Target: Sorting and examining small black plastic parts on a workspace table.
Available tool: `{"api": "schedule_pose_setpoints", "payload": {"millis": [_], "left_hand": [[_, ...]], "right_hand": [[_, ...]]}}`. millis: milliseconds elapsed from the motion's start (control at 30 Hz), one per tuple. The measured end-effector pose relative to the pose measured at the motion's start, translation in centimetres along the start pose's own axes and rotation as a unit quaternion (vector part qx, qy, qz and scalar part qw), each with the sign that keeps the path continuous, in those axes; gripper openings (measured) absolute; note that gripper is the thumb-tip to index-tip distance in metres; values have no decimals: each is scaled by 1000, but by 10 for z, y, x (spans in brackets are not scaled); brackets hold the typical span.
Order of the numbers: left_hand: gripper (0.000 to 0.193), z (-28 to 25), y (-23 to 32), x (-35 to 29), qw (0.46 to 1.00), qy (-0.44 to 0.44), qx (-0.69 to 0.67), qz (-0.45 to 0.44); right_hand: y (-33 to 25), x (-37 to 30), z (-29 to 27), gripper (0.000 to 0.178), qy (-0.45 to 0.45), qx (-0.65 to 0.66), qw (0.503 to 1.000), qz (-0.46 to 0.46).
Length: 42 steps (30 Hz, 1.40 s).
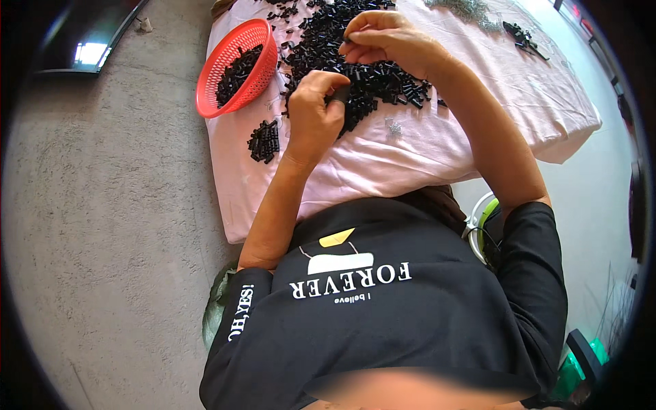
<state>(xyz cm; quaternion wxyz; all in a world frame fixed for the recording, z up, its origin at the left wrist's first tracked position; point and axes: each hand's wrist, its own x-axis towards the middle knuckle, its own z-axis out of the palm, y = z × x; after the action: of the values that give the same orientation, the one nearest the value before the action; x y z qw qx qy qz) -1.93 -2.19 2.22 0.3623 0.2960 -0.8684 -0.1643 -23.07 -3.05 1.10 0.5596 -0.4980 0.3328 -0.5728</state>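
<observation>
My left hand (pixel 316 113) is closed, with a dark piece (pixel 340 93) at its thumb and forefinger, apparently a small black plastic part. Over the far side of the pile, my right hand (pixel 393 44) pinches its thumb and fingers together; a bit of black shows at the tips, too small to name. Both hands hover at a heap of short black tube-like plastic parts (pixel 365 96). Left of the heap, a coral-red perforated basket (pixel 265 76) leans tilted, holding more black parts. A small cluster of them (pixel 263 141) lies nearer me, beside my left wrist.
A pale pink cloth (pixel 437 147) covers the table. Small clear or silvery pieces (pixel 471 12) lie at its far right, with a few more (pixel 393 128) near the heap. A black clump (pixel 523 39) sits farther right. A dark glossy panel (pixel 85 34) is at far left.
</observation>
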Motion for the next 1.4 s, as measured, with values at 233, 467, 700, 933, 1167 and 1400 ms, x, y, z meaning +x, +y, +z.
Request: {"api": "schedule_pose_setpoints", "payload": {"millis": [233,467,700,933,1167,1400], "left_hand": [[24,17,3,-6,989,-72,109,64],[27,18,-18,1,983,-54,147,92],[20,22,-20,9,989,-16,125,82],[21,31,-15,19,986,-32,139,92],[12,37,-22,22,986,-45,138,82],[16,9,-20,10,994,-19,104,33]], "right_hand": [[-9,0,1,13,86,90,992,14],[-13,0,3,16,122,63,990,24],[-7,0,-1,21,89,69,994,10],[-5,4,1,21,85,43,995,7],[11,7,-10,28,76,-46,996,-20],[20,11,-18,27,-14,-26,999,-20]]}}
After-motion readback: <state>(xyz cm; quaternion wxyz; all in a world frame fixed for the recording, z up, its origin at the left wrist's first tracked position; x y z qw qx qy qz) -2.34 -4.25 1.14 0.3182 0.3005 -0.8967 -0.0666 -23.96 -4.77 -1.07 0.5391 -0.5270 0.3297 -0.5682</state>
